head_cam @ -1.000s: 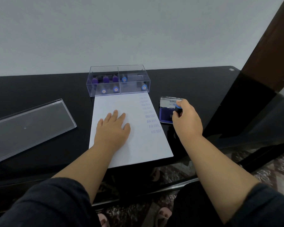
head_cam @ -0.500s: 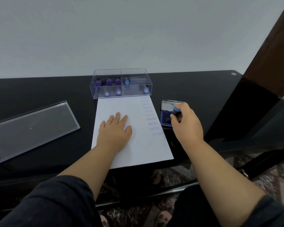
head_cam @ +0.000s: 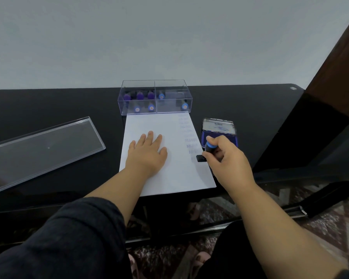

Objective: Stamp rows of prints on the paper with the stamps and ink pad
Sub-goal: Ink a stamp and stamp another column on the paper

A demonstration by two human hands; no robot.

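Right hand w/ fingers curled round the stamp just came off the ink pad onto the paper. Left hand lies flat, fingers straight, so prob next print in the column

Stamp base half hidden by right hand; upper prints illegible.

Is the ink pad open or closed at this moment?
Open. The ink pad's lid stands raised at the back and the dark blue inking surface shows in front, partly behind the right hand holding a stamp.
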